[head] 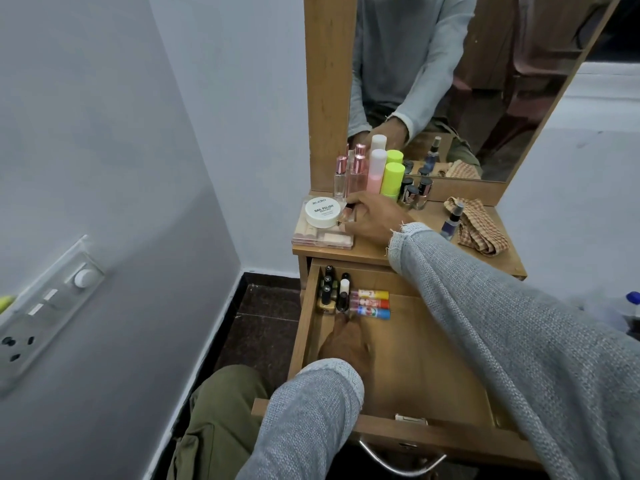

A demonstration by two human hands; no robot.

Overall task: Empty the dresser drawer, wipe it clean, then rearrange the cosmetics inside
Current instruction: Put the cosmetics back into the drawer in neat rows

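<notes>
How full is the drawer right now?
Partly filled: the drawer holds nail polish bottles and three tubes at its back-left corner.

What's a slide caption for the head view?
Right hand picks a small bottle off the dresser top; left hand arranges cosmetics in the open drawer.

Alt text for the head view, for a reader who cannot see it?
A person's right hand pinches a small bottle on the dresser top, beside a white jar. The left hand reaches into the open drawer, near nail polishes and three tubes in its far left corner.
</notes>
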